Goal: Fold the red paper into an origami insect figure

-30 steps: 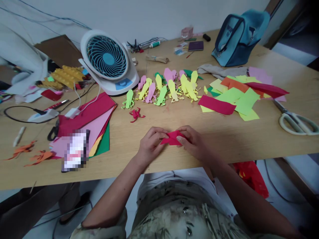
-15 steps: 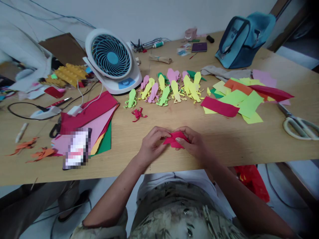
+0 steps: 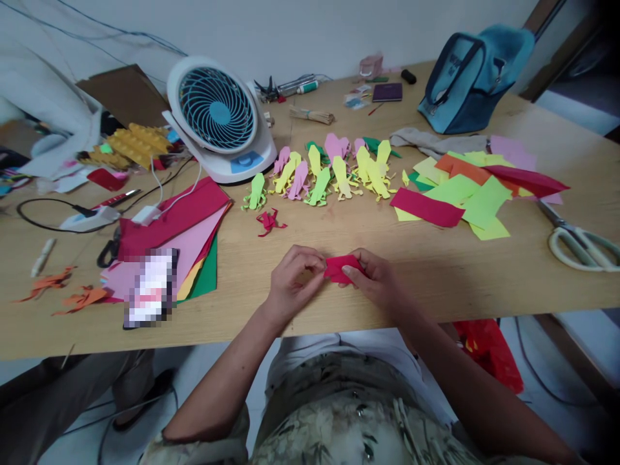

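A small folded piece of red paper (image 3: 339, 268) is held above the wooden table near its front edge. My right hand (image 3: 372, 278) grips its right end, thumb on top and fingers beneath. At its left end, my left hand (image 3: 296, 279) has thumb and fingertips pinched together at the paper's edge. Beyond the hands lies a small red folded paper figure (image 3: 270, 222). Several folded figures in yellow, green and pink (image 3: 320, 184) stand in a cluster farther back.
A fan (image 3: 217, 119) stands back left. Coloured sheets (image 3: 169, 219) and a pixelated item (image 3: 151, 289) lie at left. Paper strips (image 3: 429, 208) and scissors (image 3: 576, 242) lie at right, with a blue bag (image 3: 455, 84) behind. The table's front edge (image 3: 339, 332) is close.
The red paper now shows a flatter, more rectangular outline; its pointed left part is no longer visible. My left fingers have drawn slightly left, to its edge.
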A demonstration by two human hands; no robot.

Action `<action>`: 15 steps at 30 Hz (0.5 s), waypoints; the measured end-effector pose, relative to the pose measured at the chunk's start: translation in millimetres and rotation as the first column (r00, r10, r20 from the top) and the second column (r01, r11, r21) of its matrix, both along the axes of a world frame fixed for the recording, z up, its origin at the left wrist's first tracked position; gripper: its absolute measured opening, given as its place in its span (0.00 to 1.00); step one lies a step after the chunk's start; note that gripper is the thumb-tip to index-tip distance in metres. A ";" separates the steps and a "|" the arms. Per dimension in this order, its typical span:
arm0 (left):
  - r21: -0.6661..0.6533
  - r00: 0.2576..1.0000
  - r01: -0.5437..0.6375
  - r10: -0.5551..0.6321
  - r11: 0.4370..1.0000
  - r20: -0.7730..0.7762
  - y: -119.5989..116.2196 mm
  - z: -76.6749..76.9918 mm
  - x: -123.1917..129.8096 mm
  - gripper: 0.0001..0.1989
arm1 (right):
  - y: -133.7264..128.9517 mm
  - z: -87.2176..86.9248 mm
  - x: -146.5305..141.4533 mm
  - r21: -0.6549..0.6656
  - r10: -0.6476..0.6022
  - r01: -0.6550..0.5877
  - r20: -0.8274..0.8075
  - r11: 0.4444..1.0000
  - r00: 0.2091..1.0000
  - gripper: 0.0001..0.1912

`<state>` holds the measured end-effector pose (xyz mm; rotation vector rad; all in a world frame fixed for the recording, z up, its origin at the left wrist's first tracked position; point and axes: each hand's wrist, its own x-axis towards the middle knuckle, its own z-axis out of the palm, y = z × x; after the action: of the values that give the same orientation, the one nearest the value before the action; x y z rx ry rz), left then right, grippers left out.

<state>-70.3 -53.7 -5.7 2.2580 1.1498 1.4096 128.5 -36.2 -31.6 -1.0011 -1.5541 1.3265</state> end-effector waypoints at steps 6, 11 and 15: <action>0.019 0.998 0.057 -0.057 0.998 0.021 -0.2 0.3 0.3 0.03 | -1.7 -0.3 0.0 0.018 0.028 -0.029 0.012 0.999 1.000 0.12; 0.065 0.996 0.072 -0.074 0.995 0.040 2.1 0.1 0.7 0.03 | -2.9 0.2 0.3 0.037 0.029 -0.030 0.031 0.999 0.999 0.11; 0.089 0.995 0.074 -0.079 0.993 0.056 2.9 -0.1 1.4 0.03 | -2.1 -3.8 0.8 0.058 0.039 -0.042 0.048 0.997 0.998 0.11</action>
<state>-68.9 -50.8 -5.8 2.2757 0.9915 1.5128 129.3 -38.3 -35.4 -0.9740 -1.6473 1.2856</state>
